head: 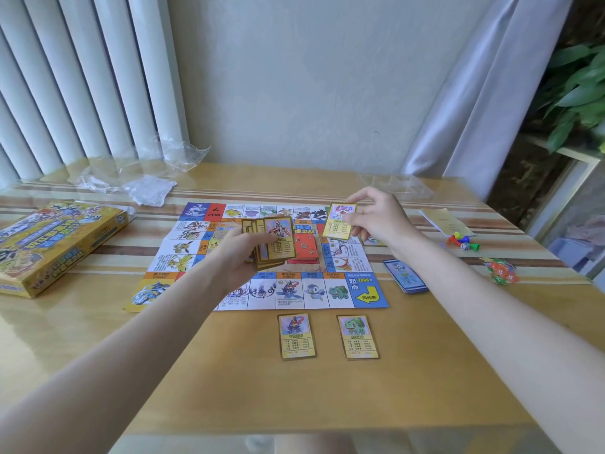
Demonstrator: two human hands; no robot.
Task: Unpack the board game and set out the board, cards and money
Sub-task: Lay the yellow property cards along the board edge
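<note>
Yellow cardboard, the game box point(55, 244) is lying at the far left of the table point(409, 388), pushed clear of the play area, with crumpled plastic wrap point(147, 188) sitting behind it near the wall, likely discarded packaging. The board point(262, 257) is lying flat and unfolded at the table's centre, so that step looks finished. Above it the left hand point(242, 253) is gripping a fanned stack of gold cards point(271, 244), faces up, presumably so each can be read and drawn off in turn. A red deck point(306, 249) is resting on the board's middle. The right hand point(376, 217) is pinching a single card point(339, 221) by its edge, raised over the board's far right side; probably it is being matched to a square. Two dealt cards point(327, 335) are lying side by side just below the board's near edge, under the squares with like pictures, which suggests placement by property. Further right, a blue deck point(406, 276) is sitting just off the board, then game pawns point(463, 240) and a bright bundle point(499, 270), possibly the money; cannot confirm.
</note>
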